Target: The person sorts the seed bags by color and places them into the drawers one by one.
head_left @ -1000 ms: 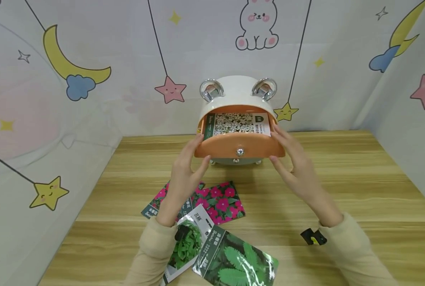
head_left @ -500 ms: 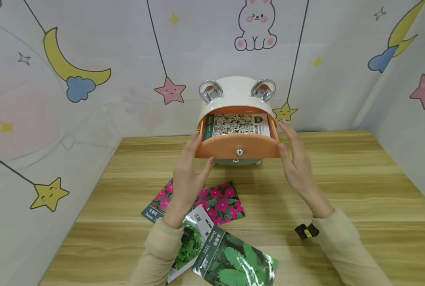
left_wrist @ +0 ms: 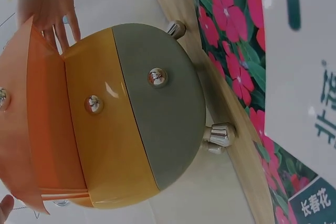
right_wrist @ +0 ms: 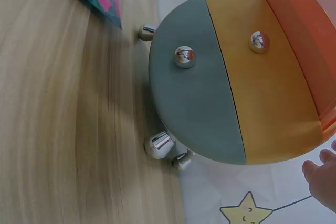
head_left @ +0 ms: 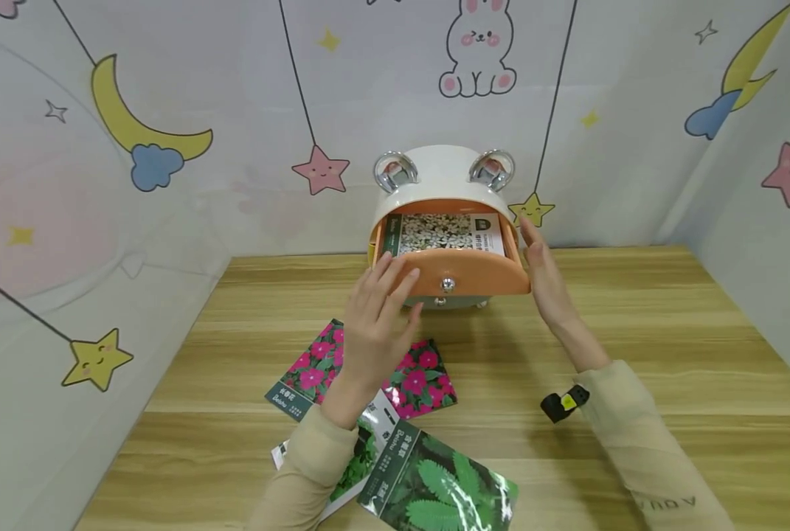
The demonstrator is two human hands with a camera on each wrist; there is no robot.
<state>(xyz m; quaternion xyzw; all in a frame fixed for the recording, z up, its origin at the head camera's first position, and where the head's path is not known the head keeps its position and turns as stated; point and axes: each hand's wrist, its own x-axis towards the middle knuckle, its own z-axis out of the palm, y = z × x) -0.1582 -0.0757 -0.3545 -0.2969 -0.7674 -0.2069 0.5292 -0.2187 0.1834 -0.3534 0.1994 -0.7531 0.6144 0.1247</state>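
At left on the wood-grain table (head_left: 667, 332), a glossy dark-green packet printed with pink flowers (head_left: 311, 372) lies near a white packet printed with leafy greens (head_left: 363, 461), partly screened by a cream sleeve (head_left: 318, 453). Above them the person's left hand (head_left: 371, 324) reaches forward, fingers apart and lightly bent, gripping nothing, at the left end of an orange drawer with a curved front (head_left: 477, 273); whether fingertips meet it, I cannot tell from here. Below, a second pink-flowered packet (head_left: 421, 380) lies flat, and a dark-green packet with fern-like leaves (head_left: 444, 483) overlaps the white one's edge.

The drawer juts from the top of a rounded, white-topped cabinet with silver loop ears (head_left: 444, 173); a packet printed with white flowers (head_left: 444, 232) lies face up inside. Beneath, the yellow middle drawer (left_wrist: 105, 150) and grey-green bottom drawer (left_wrist: 163, 124) sit flush. At right, the person's right hand (head_left: 550, 284) stands beside the drawer's far end, fingers nearly straight, holding nothing.

To my eye, good work here calls for matched, gentle pressure at both ends, or on the round silver knob (head_left: 448, 285), so the drawer runs straight. The packet should lie flat below the rim, fingertips clear of the gap behind the front.
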